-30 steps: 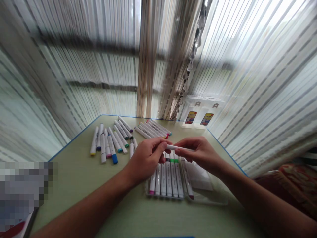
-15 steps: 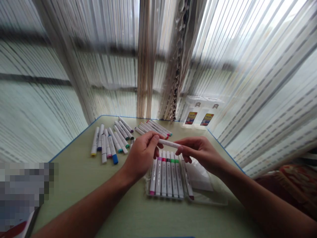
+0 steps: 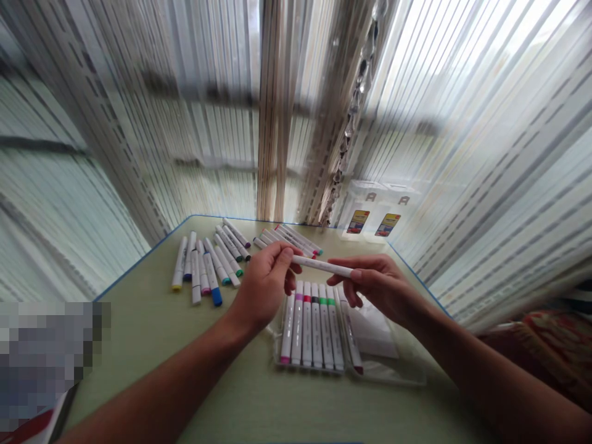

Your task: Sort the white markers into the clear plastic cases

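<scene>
Slightly higher now, the white marker (image 3: 321,266) is being pinched at its ends by the left hand (image 3: 264,285) and right hand (image 3: 377,285); such light fingertip pinching risks it dropping onto the marker tray (image 3: 398,373).

- L hand (image 3: 263,287), just left of clear marker case (image 3: 398,369): bare, knuckles and finger creases plain to see.
- R hand (image 3: 377,283), above case's far end: bare; thumbnail shows, too small for detail.
- L forearm (image 3: 176,382), lower-left of case: bare along whole visible length, wrist to frame edge.
- R forearm (image 3: 485,385), lower-right of case: same, bare along whole visible length.
- Both arms slim, wrists narrow.
- Red patterned cloth (image 3: 555,345), far right of case beyond R forearm: can't tell if worn.
</scene>
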`<state>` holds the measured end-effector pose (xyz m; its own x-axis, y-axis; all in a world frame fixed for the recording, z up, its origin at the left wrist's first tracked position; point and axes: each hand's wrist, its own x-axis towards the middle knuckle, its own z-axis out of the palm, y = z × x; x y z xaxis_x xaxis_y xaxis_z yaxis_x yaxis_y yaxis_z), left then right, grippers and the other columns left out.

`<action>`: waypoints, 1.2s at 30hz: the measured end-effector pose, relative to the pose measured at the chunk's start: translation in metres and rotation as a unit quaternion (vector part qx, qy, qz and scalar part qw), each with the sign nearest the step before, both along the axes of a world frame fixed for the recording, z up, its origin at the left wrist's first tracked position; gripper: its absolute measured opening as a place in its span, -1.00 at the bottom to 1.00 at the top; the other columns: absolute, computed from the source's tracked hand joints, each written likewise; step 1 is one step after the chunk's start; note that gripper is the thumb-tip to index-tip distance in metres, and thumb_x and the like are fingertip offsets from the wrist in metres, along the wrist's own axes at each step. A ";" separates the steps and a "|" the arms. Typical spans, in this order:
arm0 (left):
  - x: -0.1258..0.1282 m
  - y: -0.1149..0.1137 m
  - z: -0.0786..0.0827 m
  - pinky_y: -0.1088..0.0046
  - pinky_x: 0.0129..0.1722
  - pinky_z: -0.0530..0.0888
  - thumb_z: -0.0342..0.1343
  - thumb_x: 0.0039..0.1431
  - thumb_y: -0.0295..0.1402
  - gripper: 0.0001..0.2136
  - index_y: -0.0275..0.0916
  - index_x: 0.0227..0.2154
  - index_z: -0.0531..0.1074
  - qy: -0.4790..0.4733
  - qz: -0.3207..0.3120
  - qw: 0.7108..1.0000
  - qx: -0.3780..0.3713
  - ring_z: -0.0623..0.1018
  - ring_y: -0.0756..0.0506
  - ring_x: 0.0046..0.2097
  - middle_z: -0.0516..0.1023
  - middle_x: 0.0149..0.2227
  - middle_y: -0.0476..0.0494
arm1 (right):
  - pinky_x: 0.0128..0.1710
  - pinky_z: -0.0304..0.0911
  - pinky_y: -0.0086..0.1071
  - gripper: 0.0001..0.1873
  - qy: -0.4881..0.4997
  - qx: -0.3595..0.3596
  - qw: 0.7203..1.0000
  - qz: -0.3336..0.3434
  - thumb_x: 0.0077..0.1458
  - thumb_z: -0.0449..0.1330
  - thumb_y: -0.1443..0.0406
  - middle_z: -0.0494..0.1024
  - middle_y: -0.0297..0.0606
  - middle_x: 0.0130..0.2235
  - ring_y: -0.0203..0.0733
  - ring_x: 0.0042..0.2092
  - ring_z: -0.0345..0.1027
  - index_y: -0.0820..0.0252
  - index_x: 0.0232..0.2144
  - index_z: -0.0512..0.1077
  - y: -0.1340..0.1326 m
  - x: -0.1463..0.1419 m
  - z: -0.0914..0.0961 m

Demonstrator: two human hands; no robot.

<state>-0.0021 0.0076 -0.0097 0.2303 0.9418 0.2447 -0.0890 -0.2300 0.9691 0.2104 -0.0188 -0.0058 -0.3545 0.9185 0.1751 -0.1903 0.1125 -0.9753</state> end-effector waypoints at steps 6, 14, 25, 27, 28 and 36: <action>0.000 0.000 0.002 0.55 -0.63 0.32 -0.02 0.24 -0.30 -0.82 -0.30 -0.32 0.40 -0.020 -0.002 1.000 -0.019 0.38 0.05 -0.59 0.40 -0.51 -0.01 | -0.59 0.13 -0.42 -0.64 0.029 -0.004 1.000 0.005 0.03 0.17 0.34 0.65 -0.02 -0.26 -0.28 -0.55 0.37 0.25 -0.10 0.56 -0.001 0.000 0.001; 0.001 0.001 0.001 0.56 -0.64 0.32 -0.01 0.24 -0.30 -0.82 -0.29 -0.32 0.41 -0.032 -0.005 0.999 -0.022 0.37 0.06 -0.60 0.38 -0.53 0.02 | -0.59 0.15 -0.40 -0.63 0.019 -0.005 1.000 -0.004 -0.01 0.26 0.29 0.65 -0.03 -0.29 -0.27 -0.56 0.37 0.24 -0.11 0.57 -0.001 0.000 0.003; -0.001 0.002 -0.001 0.57 -0.63 0.30 0.00 0.26 -0.24 -0.78 -0.31 -0.29 0.43 -0.026 -0.004 0.999 -0.020 0.34 0.07 -0.59 0.35 -0.56 0.04 | -0.61 0.18 -0.45 -0.66 -0.010 0.009 0.999 -0.044 0.00 0.34 0.27 0.65 -0.10 -0.32 -0.34 -0.57 0.36 0.19 -0.12 0.57 0.000 0.000 -0.001; -0.001 0.001 0.000 0.57 -0.62 0.31 0.03 0.24 -0.21 -0.75 -0.31 -0.28 0.44 -0.026 -0.010 0.999 -0.020 0.35 0.07 -0.58 0.37 -0.56 0.03 | -0.63 0.18 -0.46 -0.71 -0.002 0.005 0.996 -0.084 0.01 0.34 0.26 0.65 -0.13 -0.35 -0.35 -0.59 0.35 0.21 -0.16 0.58 0.000 -0.002 0.002; -0.001 0.000 0.000 0.57 -0.62 0.32 0.04 0.24 -0.20 -0.74 -0.32 -0.27 0.45 -0.027 -0.015 0.999 -0.020 0.36 0.06 -0.58 0.39 -0.55 0.02 | -0.63 0.19 -0.47 -0.72 0.004 0.003 0.995 -0.103 0.01 0.34 0.26 0.64 -0.14 -0.37 -0.35 -0.60 0.35 0.21 -0.19 0.59 0.001 -0.003 0.002; 0.001 -0.007 0.009 0.53 -0.59 0.38 0.07 0.22 -0.24 -0.75 -0.34 -0.20 0.45 -0.081 -0.035 0.996 -0.025 0.42 0.04 -0.54 0.52 -0.43 -0.12 | -0.68 0.17 -0.50 -0.78 0.051 -0.003 0.985 -0.167 -0.02 0.31 0.28 0.63 -0.17 -0.42 -0.34 -0.62 0.36 0.24 -0.28 0.58 0.007 -0.002 0.003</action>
<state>-0.0008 0.0008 -0.0008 0.2579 0.9365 0.2377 -0.2601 -0.1696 0.9506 0.2081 -0.0117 -0.0032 -0.0127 0.9820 0.1883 -0.2410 0.1798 -0.9537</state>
